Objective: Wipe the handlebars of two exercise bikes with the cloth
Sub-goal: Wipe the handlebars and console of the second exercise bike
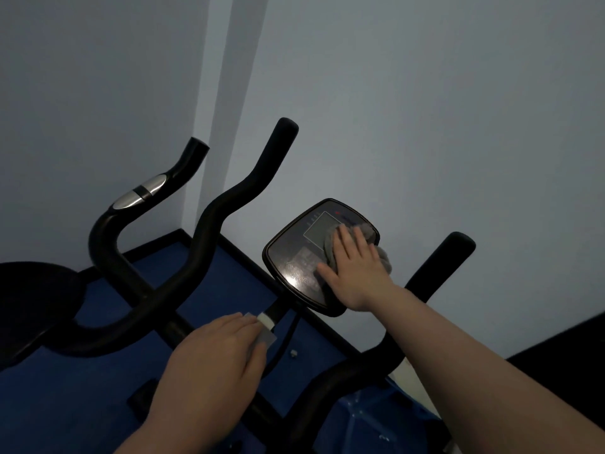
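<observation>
Your right hand [355, 268] lies flat and spread, palm down, pressing the grey cloth [360, 239] onto the console [294, 257] of the nearer bike. The cloth is bunched under your palm and fingers, spilling out past your fingertips and off the console's far edge. Your left hand [212, 355] is curled around the console's stem [273, 314], thumb over a small pale tag, bracing the bike; it holds no cloth.

The risk from here is that the loose folds beyond your fingers slide off the console edge if you lift your palm without gathering them, and the cloth drops to the blue floor [82, 388]. Pressing hard on the screen could also tip the console on its mount or press its buttons, I judge.

The handlebars are the real job: one grip [438, 267] rises just beyond your right wrist, another [248, 181] stands past your left hand, and the second bike's bar [157, 185] sits further left.
</observation>
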Tool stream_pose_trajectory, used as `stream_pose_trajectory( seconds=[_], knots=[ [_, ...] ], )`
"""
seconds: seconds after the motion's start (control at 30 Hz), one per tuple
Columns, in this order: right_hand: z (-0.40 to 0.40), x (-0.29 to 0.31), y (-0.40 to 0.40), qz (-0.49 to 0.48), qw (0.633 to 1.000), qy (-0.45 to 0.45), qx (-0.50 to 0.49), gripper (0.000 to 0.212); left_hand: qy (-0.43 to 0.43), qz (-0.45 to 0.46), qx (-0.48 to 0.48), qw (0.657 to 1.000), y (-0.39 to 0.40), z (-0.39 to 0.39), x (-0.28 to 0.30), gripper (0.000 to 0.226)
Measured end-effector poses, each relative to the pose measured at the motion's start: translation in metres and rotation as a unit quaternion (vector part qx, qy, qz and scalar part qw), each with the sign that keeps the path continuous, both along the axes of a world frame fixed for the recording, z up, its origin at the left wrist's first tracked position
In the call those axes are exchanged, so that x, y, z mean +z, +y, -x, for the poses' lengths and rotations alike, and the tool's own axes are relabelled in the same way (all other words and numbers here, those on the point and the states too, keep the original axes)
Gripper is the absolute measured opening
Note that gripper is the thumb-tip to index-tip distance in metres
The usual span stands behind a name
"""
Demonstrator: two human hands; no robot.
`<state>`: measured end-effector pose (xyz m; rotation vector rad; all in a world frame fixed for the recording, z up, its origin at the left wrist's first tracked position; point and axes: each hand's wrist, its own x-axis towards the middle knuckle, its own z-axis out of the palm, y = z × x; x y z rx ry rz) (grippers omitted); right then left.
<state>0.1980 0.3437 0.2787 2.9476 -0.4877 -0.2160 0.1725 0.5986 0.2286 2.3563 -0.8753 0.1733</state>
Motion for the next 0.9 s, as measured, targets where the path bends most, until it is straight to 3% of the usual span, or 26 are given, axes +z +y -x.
stream_pose_trajectory(
  seconds=[0.2, 0.37, 0.63, 0.9],
  knots=[
    [0.025, -0.001, 0.025, 0.001, 0.995, 0.098, -0.011, 0.081, -0.02, -0.004, -0.01, 1.0, 0.001, -0.001, 0.0, 0.017],
    [0.036, -0.019, 0.047, -0.008, 0.992, 0.12, 0.031, 0.082, -0.023, 0.003, -0.018, 1.0, 0.0, -0.001, -0.002, 0.022],
    [0.009, -0.027, 0.053, -0.04, 0.985, 0.078, 0.148, 0.075, -0.025, 0.008, -0.022, 0.999, -0.002, -0.003, 0.0, 0.016],
    [-0.041, -0.025, 0.046, -0.092, 0.98, 0.01, 0.178, 0.065, 0.042, -0.018, 0.006, 0.999, -0.003, -0.002, 0.006, 0.017]
  ],
)
